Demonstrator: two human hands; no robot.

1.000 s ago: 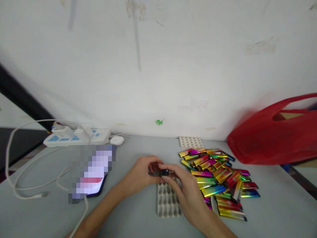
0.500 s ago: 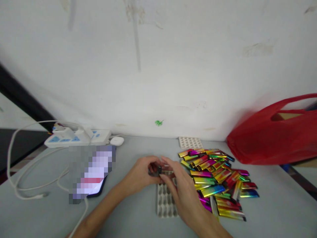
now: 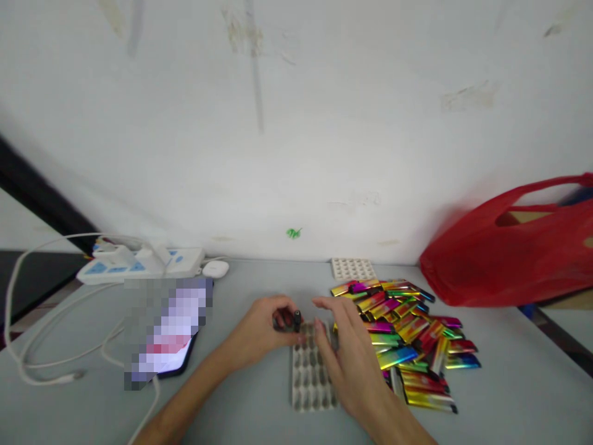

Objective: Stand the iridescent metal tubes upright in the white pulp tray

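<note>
My left hand (image 3: 266, 324) is closed around a small dark object (image 3: 295, 319) just above the back edge of a pale tray with rows of hollows (image 3: 315, 384). To its right, my right hand (image 3: 349, 349) has thumb and fingers apart over the tray's right side, with nothing seen between them. Beside the right hand lies a loose pile of shiny, many-coloured flat pieces with dark ends (image 3: 397, 356).
A second pale tray (image 3: 353, 269) lies by the wall. At the right stands a red bag (image 3: 500, 259). On the left are a phone (image 3: 178, 334), a white power strip (image 3: 185, 262), a small white case (image 3: 215, 269) and looping white cables.
My right hand has drawn back from the dark object and its fingers have spread. The left hand still holds the object. The view has shifted slightly.
</note>
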